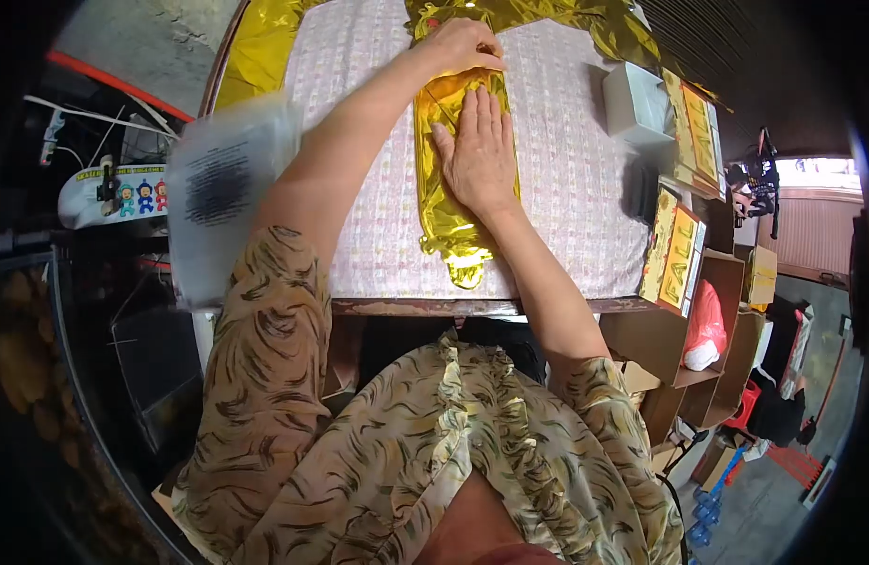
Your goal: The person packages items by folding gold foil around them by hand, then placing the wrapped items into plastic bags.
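Observation:
A shiny gold foil piece [436, 193], long and narrow, lies flat on the cloth-covered table [359, 217]. Its scalloped near end reaches almost to the table's front edge. My right hand [481, 160] rests flat on the middle of the foil, fingers stretched out and pointing away from me. Farther up, my left hand [461, 45] is bent over the foil's far part, its fingers curled down; whatever is under those fingertips is hidden.
More gold foil [265, 42] lies along the table's far and left edges. Clear plastic bags [236, 179] hang over the left edge. A white open box [635, 105] and printed cartons [674, 250] stand at the right. Cardboard boxes [712, 315] are beyond the right edge.

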`<state>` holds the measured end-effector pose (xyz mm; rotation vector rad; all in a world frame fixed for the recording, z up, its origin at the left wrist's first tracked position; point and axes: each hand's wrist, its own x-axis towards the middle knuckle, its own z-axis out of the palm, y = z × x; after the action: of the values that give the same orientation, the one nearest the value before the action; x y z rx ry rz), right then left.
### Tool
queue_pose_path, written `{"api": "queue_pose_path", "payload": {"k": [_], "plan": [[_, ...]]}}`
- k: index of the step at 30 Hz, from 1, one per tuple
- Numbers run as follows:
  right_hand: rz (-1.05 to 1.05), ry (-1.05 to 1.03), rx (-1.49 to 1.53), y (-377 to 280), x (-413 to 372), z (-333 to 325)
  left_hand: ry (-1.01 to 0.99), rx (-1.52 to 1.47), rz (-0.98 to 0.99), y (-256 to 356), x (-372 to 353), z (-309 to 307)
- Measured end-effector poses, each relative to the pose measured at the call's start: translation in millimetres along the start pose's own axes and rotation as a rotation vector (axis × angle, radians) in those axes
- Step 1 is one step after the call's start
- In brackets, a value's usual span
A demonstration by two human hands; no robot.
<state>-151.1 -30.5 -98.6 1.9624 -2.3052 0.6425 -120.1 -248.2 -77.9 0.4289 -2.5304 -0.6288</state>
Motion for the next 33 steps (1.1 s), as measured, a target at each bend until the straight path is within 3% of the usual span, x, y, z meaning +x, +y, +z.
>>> {"api": "queue_pose_path", "payload": {"k": [7, 9, 16, 18, 20, 22, 24, 26, 27, 30, 31, 33], "plan": [[-0.020, -0.020, -0.027, -3, -4, -4, -0.020, -0.129, -0.073, -14, 6, 15], [-0.082, -0.049, -0.054, -5, -7, -6, 0.024, -0.121, -0.004, -19, 5, 18], [-0.189, -0.162, -0.062, -17, -37, -24, -0.032, -0.098, -0.061, -18, 7, 10], [-0.189, -0.165, -0.064, -17, -39, -25, -0.225, -0.332, -0.053, -28, 15, 2], [-0.170, -0.195, -0.078, -18, -36, -25, -0.102, -0.304, -0.049, -28, 12, -19], [-0.175, -0.189, -0.067, -17, -38, -24, 0.091, -0.380, -0.216, 4, -1, -60], [-0.176, -0.173, -0.054, -16, -38, -23, 0.093, -0.437, -0.261, 26, -21, -78], [-0.180, -0.169, -0.071, -16, -37, -23, 0.137, -0.342, -0.156, 38, -47, -84], [-0.186, -0.166, -0.067, -16, -36, -22, 0.189, -0.205, 0.039, 27, -61, -76], [-0.195, -0.150, -0.059, -16, -38, -20, 0.312, -0.182, 0.115, 10, -79, -67], [-0.176, -0.120, -0.048, -16, -38, -19, 0.318, -0.179, 0.111, 7, -84, -67], [-0.158, -0.087, 0.005, -16, -38, -19, 0.341, -0.228, -0.117, 8, -96, -67]]}}
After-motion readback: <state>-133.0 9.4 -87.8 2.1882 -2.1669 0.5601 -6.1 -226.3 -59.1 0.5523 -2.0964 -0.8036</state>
